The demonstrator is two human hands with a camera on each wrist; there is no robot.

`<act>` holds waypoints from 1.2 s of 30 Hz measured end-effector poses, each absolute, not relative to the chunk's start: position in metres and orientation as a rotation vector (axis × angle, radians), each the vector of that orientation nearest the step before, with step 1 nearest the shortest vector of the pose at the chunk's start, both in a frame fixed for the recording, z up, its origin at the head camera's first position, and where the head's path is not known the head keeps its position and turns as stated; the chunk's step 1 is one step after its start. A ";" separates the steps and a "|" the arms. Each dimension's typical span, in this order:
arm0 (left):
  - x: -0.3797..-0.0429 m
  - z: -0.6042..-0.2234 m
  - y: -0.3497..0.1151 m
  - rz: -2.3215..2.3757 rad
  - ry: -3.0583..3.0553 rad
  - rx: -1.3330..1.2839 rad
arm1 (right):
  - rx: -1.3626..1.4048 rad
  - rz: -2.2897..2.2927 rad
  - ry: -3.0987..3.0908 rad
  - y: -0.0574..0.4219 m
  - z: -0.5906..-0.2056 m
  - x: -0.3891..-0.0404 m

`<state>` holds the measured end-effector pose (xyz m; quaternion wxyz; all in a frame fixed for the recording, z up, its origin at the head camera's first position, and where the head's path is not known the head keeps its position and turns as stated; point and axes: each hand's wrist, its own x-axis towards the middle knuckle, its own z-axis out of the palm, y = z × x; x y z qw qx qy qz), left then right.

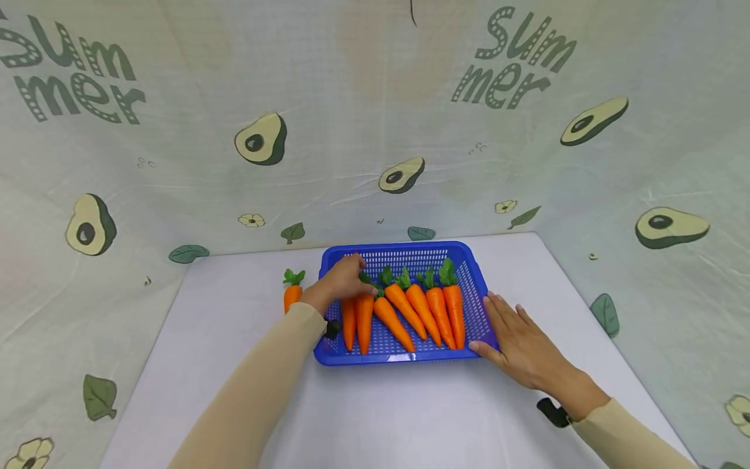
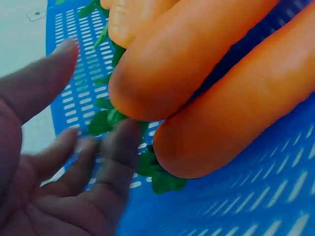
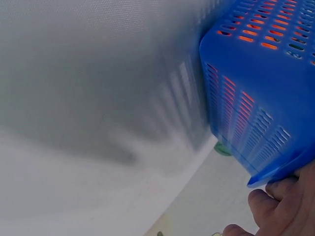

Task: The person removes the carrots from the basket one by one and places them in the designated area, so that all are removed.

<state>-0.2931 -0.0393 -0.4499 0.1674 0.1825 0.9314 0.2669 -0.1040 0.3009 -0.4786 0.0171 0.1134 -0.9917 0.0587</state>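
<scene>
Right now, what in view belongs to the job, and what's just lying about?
Job:
Blue basket, right hand at its right rim
Carrots inside, left hand by some leafy tops
Lone carrot outside, left of the basket: probably

Just there:
White table underneath
Avocado-print cloth behind and at the sides

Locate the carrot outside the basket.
In the head view, that carrot lies on the white table just left of the blue basket, its lower end hidden behind the left sleeve.
</scene>
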 end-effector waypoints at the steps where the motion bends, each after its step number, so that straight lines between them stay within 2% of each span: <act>1: -0.292 -0.450 -0.039 0.722 2.628 0.530 | 0.350 0.180 -3.082 0.301 -0.478 -0.104; 9: -0.282 -0.453 -0.036 0.682 2.492 0.534 | 0.343 0.192 -3.096 0.300 -0.477 -0.102; 22: -0.269 -0.464 -0.034 1.090 2.194 0.618 | 0.353 0.187 -3.098 0.301 -0.476 -0.101; 30: -0.252 -0.466 -0.019 0.906 2.155 0.727 | 0.354 0.187 -3.102 0.301 -0.474 -0.101; 36: -0.244 -0.458 -0.006 0.690 2.135 0.922 | 0.367 0.178 -3.090 0.301 -0.474 -0.103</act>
